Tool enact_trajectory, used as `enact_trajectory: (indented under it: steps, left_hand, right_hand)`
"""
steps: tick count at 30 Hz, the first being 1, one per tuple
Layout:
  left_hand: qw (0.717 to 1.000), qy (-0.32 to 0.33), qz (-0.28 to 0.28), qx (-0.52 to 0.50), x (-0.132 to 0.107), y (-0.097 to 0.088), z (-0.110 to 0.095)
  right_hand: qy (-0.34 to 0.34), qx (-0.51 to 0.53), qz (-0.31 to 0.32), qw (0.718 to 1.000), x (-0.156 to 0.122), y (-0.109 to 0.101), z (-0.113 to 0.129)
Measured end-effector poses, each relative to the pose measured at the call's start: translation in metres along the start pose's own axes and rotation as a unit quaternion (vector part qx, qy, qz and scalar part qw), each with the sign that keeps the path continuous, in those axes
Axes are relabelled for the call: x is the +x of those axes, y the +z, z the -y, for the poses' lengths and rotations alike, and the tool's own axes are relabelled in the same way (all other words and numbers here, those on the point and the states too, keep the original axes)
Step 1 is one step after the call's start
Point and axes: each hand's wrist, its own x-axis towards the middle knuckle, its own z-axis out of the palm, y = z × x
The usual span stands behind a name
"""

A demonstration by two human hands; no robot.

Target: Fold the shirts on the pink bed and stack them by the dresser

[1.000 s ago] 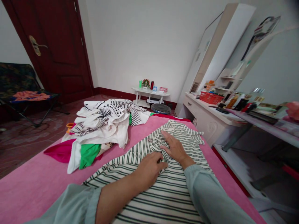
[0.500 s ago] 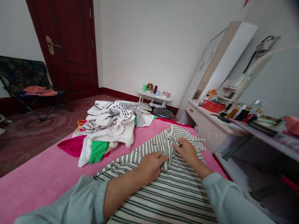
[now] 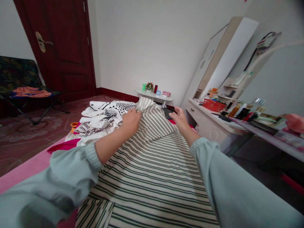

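A cream shirt with dark green stripes (image 3: 154, 158) is lifted off the pink bed cover (image 3: 28, 166) and stretched toward me. My left hand (image 3: 130, 122) is closed on its top edge at the left shoulder. My right hand (image 3: 179, 117) grips the top edge at the right, fingers curled on the fabric. Both sleeves of mine are pale blue-grey.
A heap of black-and-white, green and magenta clothes (image 3: 99, 122) lies left of the shirt. Beyond are a small white side table (image 3: 154, 95), a white dresser with a red basket (image 3: 213, 104) and bottles, a dark red door (image 3: 57, 47) and a folding chair (image 3: 21, 88).
Both hands left the shirt's chest, moved up to its top edge and lifted it off the bed, so the shirt now hangs raised between them.
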Motion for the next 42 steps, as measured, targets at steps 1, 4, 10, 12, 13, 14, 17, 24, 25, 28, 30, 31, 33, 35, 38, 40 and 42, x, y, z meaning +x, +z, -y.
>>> enact_trajectory:
  steps: [1,4,10,12,13,14,17,24,25,28,30,31,33,35,38,40,42]
  left_hand:
    - [0.998,-0.039,-0.032,0.026,0.007,0.001,0.000]
    - [0.998,-0.009,-0.061,0.031,0.000,0.016,-0.018]
    - [0.986,0.099,0.104,-0.086,-0.052,0.090,-0.060]
    - [0.982,0.074,0.145,-0.095,-0.060,0.111,-0.058]
    - [0.981,0.066,0.152,-0.096,-0.061,0.119,-0.055]
    - [0.982,0.064,0.153,-0.095,-0.062,0.125,-0.052]
    - [0.985,0.069,0.132,-0.084,-0.062,0.132,-0.048]
    - [0.988,0.071,0.113,-0.072,-0.064,0.133,-0.052]
    - [0.988,0.072,0.113,-0.073,-0.063,0.133,-0.052]
    - [0.987,0.073,0.118,-0.078,-0.063,0.131,-0.052]
    - [0.986,0.071,0.127,-0.082,-0.062,0.129,-0.052]
    - [0.985,0.069,0.131,-0.084,-0.062,0.129,-0.052]
    - [0.985,0.066,0.136,-0.088,-0.062,0.128,-0.053]
    - [0.984,0.064,0.138,-0.093,-0.062,0.128,-0.053]
    - [0.982,0.063,0.145,-0.100,-0.061,0.128,-0.052]
    - [0.981,0.062,0.152,-0.104,-0.061,0.126,-0.051]
    - [0.980,0.061,0.156,-0.108,-0.061,0.124,-0.049]
  right_hand:
    - [-0.024,0.038,-0.038,0.998,-0.002,0.006,-0.007]
    - [-0.042,-0.024,-0.047,0.998,-0.031,0.022,-0.044]
    - [-0.052,-0.269,0.029,0.961,-0.079,0.005,-0.114]
    - [-0.058,-0.322,0.044,0.944,-0.078,-0.018,-0.130]
    - [-0.055,-0.344,0.044,0.936,-0.076,-0.033,-0.139]
    - [-0.044,-0.365,0.036,0.929,-0.074,-0.048,-0.148]
    - [0.025,-0.417,-0.018,0.909,-0.070,-0.093,-0.175]
    - [0.184,-0.449,-0.103,0.868,-0.056,-0.143,-0.209]
    - [0.176,-0.454,-0.068,0.871,-0.051,-0.145,-0.208]
    - [0.149,-0.476,0.039,0.866,-0.035,-0.144,-0.200]
    - [0.155,-0.520,0.020,0.839,-0.027,-0.136,-0.191]
    - [0.155,-0.546,-0.012,0.823,-0.024,-0.128,-0.186]
    - [0.123,-0.576,-0.058,0.806,-0.021,-0.106,-0.178]
    - [0.061,-0.548,-0.030,0.834,-0.021,-0.079,-0.174]
    - [0.042,-0.479,0.098,0.871,-0.022,-0.047,-0.174]
    - [0.089,-0.464,0.156,0.868,-0.020,-0.037,-0.171]
    - [0.140,-0.466,0.172,0.856,-0.021,-0.032,-0.160]
